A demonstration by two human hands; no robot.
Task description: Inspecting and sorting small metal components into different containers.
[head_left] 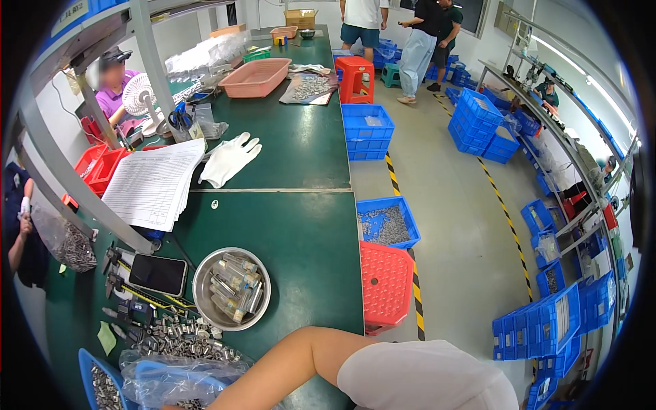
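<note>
My right forearm [273, 372] reaches in from the lower right toward a blue bin [154, 369] with a clear plastic bag [188, 376] over it. Only a sliver of my right hand [171, 407] shows at the bottom edge, beside small metal parts, so its fingers cannot be made out. My left hand is out of view. Just beyond lies a loose heap of small metal cylindrical parts [184, 336]. A steel bowl [198, 301] holds several clear tubes [236, 283] with metal pieces inside. Another blue bin [87, 372] of metal parts stands at the lower left.
Left of the bowl lie a phone [158, 275] and calipers [113, 263]. Papers [154, 184], a white glove [229, 160] and a pink basket [256, 78] sit farther up the green table [301, 232]. A red stool [386, 283] stands at its right edge. Other people work nearby.
</note>
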